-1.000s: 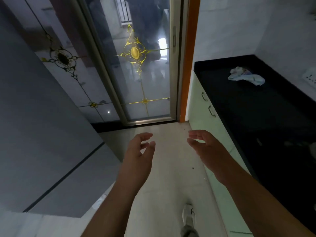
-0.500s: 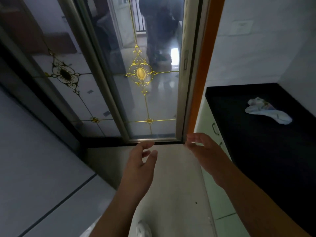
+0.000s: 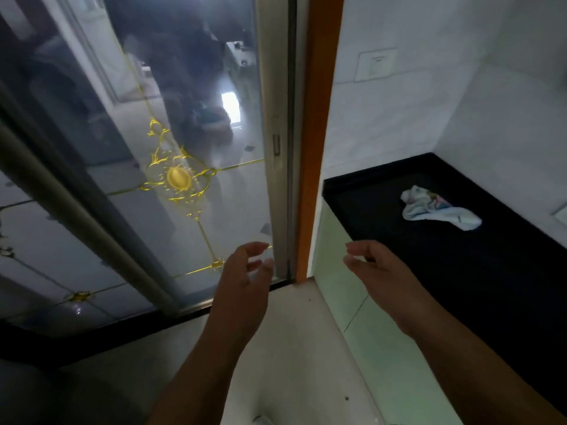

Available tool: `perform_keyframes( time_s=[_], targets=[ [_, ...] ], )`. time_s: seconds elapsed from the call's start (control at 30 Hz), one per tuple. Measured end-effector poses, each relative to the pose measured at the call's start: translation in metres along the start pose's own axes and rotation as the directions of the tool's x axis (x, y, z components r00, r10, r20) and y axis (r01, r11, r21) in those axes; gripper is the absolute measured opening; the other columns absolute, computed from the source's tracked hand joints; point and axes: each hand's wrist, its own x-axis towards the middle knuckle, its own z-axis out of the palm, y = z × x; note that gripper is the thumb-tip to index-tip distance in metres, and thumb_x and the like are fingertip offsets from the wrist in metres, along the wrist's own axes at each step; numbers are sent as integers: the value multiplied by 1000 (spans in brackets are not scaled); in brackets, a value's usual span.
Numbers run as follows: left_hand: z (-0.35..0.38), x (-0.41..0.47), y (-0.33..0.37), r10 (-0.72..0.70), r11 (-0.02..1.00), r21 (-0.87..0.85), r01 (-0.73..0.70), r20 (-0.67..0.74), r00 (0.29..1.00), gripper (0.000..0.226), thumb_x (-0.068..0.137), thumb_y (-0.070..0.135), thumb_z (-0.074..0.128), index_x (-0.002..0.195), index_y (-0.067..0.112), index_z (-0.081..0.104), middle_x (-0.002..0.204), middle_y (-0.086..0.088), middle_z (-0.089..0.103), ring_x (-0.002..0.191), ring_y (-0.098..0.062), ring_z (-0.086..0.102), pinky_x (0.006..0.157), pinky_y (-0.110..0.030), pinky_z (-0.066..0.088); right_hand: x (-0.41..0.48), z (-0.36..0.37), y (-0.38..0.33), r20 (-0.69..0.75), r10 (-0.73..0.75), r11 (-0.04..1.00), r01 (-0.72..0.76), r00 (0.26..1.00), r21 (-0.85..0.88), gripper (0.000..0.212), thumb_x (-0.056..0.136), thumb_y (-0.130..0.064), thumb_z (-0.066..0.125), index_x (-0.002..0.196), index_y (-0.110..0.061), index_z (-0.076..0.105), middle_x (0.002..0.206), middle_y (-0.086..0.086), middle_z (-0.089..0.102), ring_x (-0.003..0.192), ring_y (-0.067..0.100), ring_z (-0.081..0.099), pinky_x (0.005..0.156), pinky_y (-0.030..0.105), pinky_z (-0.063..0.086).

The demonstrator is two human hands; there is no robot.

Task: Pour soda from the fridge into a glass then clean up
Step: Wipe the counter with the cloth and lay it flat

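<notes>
Black countertop [image 3: 460, 286] with crumpled cloth [image 3: 438, 211]; left hand [image 3: 242, 280], right hand [image 3: 377, 268] in midair, grips loose, empty

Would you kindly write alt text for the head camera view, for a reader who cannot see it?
Two empty hands, the left hand and the right hand, reach forward with fingers loosely curled before a glass door bearing a gold ornament. A crumpled cloth lies on the black countertop to the right.
</notes>
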Motion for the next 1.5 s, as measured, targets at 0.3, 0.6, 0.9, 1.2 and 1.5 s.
perform_keyframes(
  time_s=[0.3, 0.6, 0.9, 1.2, 1.5],
  targets=[
    [46, 104, 16, 5, 1000, 17, -9, 241, 971, 25, 101, 23, 53, 126, 23, 57, 116, 4, 61, 91, 8, 57, 63, -8, 45, 73, -22, 15, -220, 147, 989, -146, 964, 19, 28, 96, -31, 65, 124, -27, 62, 116, -12, 63, 99, 1, 58, 70, 19, 42],
    [129, 205, 45, -8, 991, 131, -39, 342, 940, 29, 102, 29, 52, 130, 28, 55, 117, 12, 58, 93, 9, 52, 68, -9, 38, 213, -85, 43, -307, 266, 964, -255, 914, 74, 40, 99, -35, 60, 137, -23, 57, 128, -3, 59, 109, 15, 56, 91, 34, 48],
    [214, 291, 70, -92, 981, 195, 13, 400, 912, 21, 102, 24, 54, 121, 31, 56, 97, 14, 57, 71, 15, 56, 57, 0, 43, 380, -140, 100, -298, 372, 902, -418, 879, -106, 62, 96, -36, 60, 153, -34, 36, 150, 14, 44, 120, 31, 55, 103, 48, 47],
    [265, 357, 69, -86, 972, 228, -53, 557, 826, 24, 99, 30, 55, 121, 38, 55, 122, 14, 55, 111, 2, 54, 85, -16, 46, 437, -150, 150, -251, 623, 642, -668, 740, -376, 75, 94, -52, 52, 158, -33, 19, 166, 4, 3, 148, 40, 16, 113, 58, 26],
    [313, 423, 79, 28, 945, 185, -269, 776, 631, 28, 98, 30, 57, 125, 38, 54, 128, 16, 55, 114, 3, 53, 92, -19, 45, 412, -156, 108, -551, 493, 693, -687, 673, -220, 33, 96, -35, 57, 124, -19, 63, 125, 3, 60, 116, 24, 57, 97, 40, 42]
  ],
)
